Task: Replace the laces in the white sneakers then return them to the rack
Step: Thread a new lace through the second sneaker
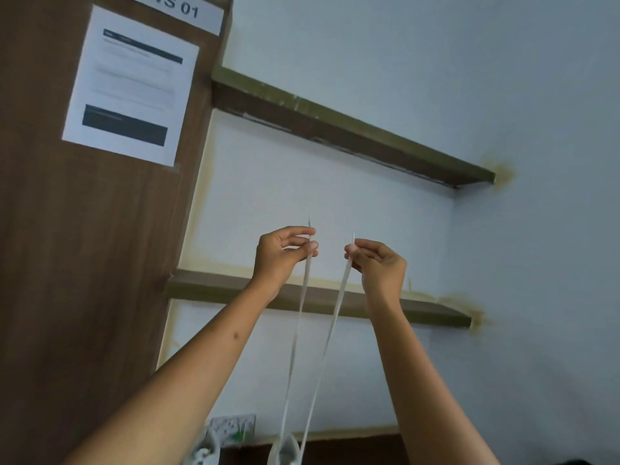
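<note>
here both arms are raised in front of a pale wall, and each hand pinches one end of a flat white shoelace [303,317] that runs down in two taut strands toward the bottom edge. the left hand [281,255] holds its strand between thumb and fingertips, the stiff tip of the lace poking up above the fingers, the other fingers loosely curled. the right hand [379,263] pinches the other strand the same way, its tip also standing up just above the thumb. the two strands draw closer as they descend and meet at a white sneaker [284,449], of which only the top shows at the bottom edge. just left of it a second white sneaker [204,451] is partly in view, in front of a white wall socket plate [233,427]. behind the hands a lower dark brown wooden shelf [419,308] crosses the wall, and an upper dark brown wooden shelf [335,129] slants above it. to the left stands a brown wood-grain panel [84,263] bearing a printed white paper sheet [131,85] and, at the top, a white label reading "ws 01" [177,8].
</note>
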A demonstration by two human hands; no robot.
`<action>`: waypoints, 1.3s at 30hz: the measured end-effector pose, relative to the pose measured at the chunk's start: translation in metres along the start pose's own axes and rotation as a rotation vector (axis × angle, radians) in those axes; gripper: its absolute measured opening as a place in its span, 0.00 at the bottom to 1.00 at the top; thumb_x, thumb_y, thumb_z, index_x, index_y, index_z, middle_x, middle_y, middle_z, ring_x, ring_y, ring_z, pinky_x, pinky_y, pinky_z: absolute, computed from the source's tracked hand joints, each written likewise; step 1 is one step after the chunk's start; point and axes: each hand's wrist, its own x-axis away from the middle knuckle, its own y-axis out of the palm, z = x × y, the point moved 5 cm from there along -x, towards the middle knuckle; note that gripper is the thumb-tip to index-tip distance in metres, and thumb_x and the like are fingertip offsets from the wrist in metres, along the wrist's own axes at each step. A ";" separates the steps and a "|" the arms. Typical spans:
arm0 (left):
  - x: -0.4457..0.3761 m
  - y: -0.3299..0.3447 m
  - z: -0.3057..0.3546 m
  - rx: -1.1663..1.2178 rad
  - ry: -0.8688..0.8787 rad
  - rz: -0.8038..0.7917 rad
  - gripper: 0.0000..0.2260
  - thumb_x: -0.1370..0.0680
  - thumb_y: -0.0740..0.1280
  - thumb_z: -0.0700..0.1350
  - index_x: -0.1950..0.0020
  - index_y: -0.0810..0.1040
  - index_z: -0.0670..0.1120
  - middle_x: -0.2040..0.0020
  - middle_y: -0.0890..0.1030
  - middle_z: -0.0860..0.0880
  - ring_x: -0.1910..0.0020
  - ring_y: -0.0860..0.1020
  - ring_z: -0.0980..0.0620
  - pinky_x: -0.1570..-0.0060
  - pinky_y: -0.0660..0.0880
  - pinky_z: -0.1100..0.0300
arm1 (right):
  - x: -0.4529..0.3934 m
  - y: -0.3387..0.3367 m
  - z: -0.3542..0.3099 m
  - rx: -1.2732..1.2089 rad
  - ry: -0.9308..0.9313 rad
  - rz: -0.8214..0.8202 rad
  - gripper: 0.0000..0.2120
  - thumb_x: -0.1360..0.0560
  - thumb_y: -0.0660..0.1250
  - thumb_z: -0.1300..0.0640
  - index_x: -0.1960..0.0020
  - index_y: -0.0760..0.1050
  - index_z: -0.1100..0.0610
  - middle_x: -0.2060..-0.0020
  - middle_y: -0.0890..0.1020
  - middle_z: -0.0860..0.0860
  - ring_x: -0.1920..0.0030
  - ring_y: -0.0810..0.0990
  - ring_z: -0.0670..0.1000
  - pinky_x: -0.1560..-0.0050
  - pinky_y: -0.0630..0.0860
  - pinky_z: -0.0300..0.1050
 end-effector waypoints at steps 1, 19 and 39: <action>-0.001 0.002 0.004 -0.002 0.005 -0.001 0.12 0.27 0.74 0.37 0.44 0.82 0.45 0.60 0.85 0.44 0.59 0.85 0.49 0.52 0.81 0.62 | 0.000 0.001 -0.003 0.004 0.010 -0.001 0.04 0.28 0.73 0.65 0.55 0.81 0.59 0.63 0.86 0.54 0.57 0.86 0.54 0.49 0.82 0.47; 0.005 0.010 0.016 0.010 -0.060 -0.057 0.14 0.25 0.71 0.35 0.41 0.81 0.48 0.53 0.85 0.48 0.58 0.85 0.50 0.53 0.81 0.62 | 0.005 -0.005 -0.008 -0.001 0.105 0.033 0.05 0.25 0.68 0.68 0.56 0.81 0.60 0.65 0.83 0.51 0.61 0.80 0.49 0.46 0.79 0.50; 0.137 -0.075 -0.230 -0.912 -0.386 0.001 0.05 0.21 0.67 0.46 0.49 0.83 0.51 0.52 0.84 0.52 0.53 0.81 0.50 0.55 0.74 0.59 | 0.089 -0.088 0.191 0.876 -0.163 0.148 0.07 0.21 0.62 0.68 0.47 0.77 0.64 0.51 0.80 0.58 0.58 0.78 0.57 0.59 0.63 0.38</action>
